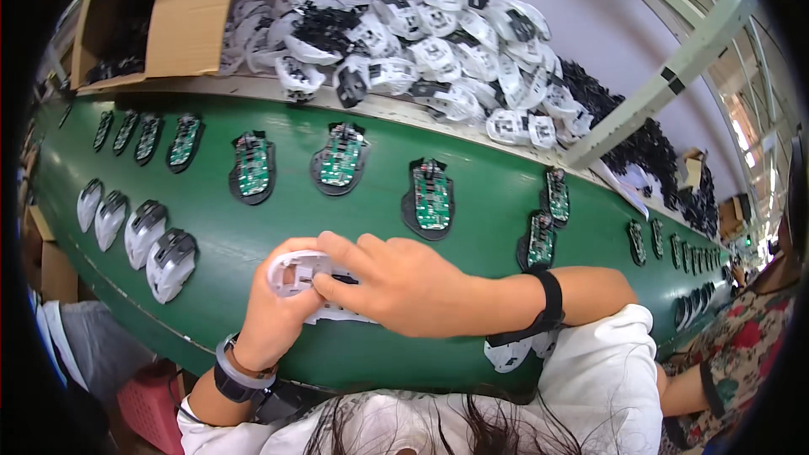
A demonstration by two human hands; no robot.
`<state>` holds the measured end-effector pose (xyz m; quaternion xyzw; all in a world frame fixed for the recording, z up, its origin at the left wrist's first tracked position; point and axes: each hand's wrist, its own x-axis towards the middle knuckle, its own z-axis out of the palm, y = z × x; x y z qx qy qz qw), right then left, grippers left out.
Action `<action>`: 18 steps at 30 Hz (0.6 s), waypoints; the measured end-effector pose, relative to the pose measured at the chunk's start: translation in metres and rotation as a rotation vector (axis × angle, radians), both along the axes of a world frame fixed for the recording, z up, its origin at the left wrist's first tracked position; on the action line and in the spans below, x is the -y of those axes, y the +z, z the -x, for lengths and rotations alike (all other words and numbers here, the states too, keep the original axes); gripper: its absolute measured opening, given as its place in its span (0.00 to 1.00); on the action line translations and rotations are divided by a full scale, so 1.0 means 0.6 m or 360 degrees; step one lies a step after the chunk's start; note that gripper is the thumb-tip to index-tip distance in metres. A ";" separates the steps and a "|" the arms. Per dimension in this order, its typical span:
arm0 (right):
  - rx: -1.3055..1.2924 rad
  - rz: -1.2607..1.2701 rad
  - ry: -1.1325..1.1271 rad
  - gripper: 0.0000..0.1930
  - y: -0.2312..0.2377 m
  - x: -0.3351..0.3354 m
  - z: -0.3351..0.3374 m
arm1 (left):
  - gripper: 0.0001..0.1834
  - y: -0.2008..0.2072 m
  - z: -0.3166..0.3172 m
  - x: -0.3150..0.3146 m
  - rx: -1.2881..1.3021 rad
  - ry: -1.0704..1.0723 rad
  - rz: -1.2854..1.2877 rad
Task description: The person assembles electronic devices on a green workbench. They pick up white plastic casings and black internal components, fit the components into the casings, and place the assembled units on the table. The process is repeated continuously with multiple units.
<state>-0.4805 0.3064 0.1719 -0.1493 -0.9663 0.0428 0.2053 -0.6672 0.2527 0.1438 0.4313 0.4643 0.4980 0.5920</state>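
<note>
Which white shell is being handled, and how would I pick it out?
Start at the long green table and look to its near side. There, the left hand grips the white shell, the right hand covering part of it. Unlike the white shells heaped beyond, this one is in someone's grasp.

The left hand (pixel 282 307) is cupped — the right hand (pixel 413 282) sits close beside it, fingers (pixel 345 254) bent, forearm (pixel 501 299) lying crosswise.

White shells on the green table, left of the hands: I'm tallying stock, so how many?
4: the leftmost shell, the second shell beside it, the third shell, then the fourth shell, nearest the left hand. None seems hidden.
</note>
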 end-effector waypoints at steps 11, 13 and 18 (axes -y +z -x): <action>-0.0422 -0.0175 0.0193 0.16 0.071 0.016 -0.041 | 0.27 -0.011 0.011 0.047 -0.1190 -0.0207 -0.0985; -0.0280 -0.0097 0.0014 0.14 0.088 -0.031 -0.015 | 0.35 -0.019 -0.032 0.039 -0.1398 -0.0762 -0.1293; -0.0416 -0.0109 -0.0761 0.10 0.063 -0.289 0.024 | 0.43 -0.002 -0.048 0.029 -0.1085 -0.1066 -0.1220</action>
